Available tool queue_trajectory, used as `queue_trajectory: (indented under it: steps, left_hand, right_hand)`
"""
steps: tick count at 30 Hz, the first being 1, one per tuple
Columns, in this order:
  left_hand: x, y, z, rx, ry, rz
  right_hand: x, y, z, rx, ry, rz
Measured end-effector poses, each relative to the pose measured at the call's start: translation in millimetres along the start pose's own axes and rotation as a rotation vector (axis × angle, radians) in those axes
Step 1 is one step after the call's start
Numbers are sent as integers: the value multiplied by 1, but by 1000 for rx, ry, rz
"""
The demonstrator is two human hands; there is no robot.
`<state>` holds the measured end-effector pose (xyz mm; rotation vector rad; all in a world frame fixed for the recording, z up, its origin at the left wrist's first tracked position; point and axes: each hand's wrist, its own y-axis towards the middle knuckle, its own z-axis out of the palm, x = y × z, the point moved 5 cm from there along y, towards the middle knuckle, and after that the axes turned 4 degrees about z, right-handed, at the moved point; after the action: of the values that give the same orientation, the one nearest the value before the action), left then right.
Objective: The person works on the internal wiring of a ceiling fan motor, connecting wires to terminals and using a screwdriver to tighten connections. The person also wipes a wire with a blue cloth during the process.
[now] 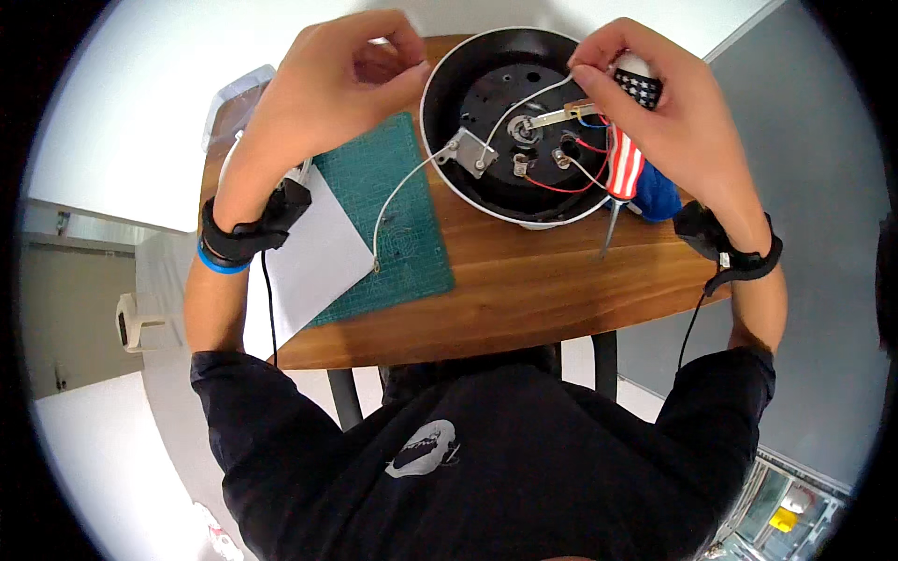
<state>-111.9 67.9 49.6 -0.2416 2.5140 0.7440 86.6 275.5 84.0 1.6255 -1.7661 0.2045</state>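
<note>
White insulated wire [533,96] is running from a square silver metal plate [465,157], inside a round black housing with a white rim [505,49], up to the right hand [645,89]. Thumb and forefinger of that hand are pinching its free end above the housing's right side. The left hand [351,79] is hovering by the left rim, fingers curling and thumb nearing forefinger; whether anything is sitting between them cannot be told.

The housing is resting on a brown wooden table [524,280], with thin red wires [561,190] curving through its lower right. A second white wire [398,192] is leading out leftward, its ring-shaped metal terminal [376,266] lying over a green cutting mat [421,248] beside a white sheet [309,262].

Markings: the mat is showing a printed grid, its finer print being too small to read. A screwdriver [625,168] is carrying white stars on black and red-and-white stripes; its handle is passing behind the right thumb, the grip there being hidden. The black shirt [552,449] is bearing a pale oval print [426,449].
</note>
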Motion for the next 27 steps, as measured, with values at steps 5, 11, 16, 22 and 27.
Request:
queue_trajectory:
  steps: [5,11,16,22,27]
  left_hand:
    - [60,-42,10,265,49,-135]
    - [103,-87,63,489,185,-63]
    - [117,-99,79,555,172,-103]
    - [119,-103,89,581,109,-61]
    - [126,-104,94,591,110,-58]
  right_hand:
    - [-8,-2,1,15,-36,33]
    - [-10,1,-1,-42,-96,-2]
    - [-12,0,1,4,15,51]
    - [-9,1,1,1,-86,3]
    - [-12,-1,0,11,-118,-20]
